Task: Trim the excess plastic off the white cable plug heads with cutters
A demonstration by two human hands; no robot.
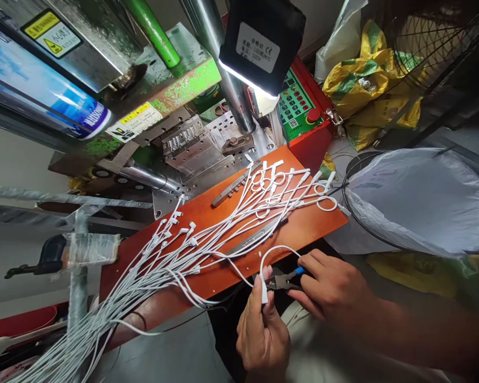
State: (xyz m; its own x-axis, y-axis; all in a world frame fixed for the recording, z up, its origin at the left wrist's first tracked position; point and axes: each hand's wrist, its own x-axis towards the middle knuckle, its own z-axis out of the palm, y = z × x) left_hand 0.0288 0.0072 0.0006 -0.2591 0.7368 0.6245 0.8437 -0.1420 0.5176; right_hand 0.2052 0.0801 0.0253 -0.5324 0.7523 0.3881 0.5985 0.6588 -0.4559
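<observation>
Across the orange board (307, 226), white cables (143, 282) spread from your left; to their right, your left hand (263, 332) pinches a white connector (264, 294), probably light and rigid, best held by its sides; the looped cord (278, 247) should flex softly; beside the connector, your right hand (335, 279) grips blue-handled pliers (281, 281).
</observation>
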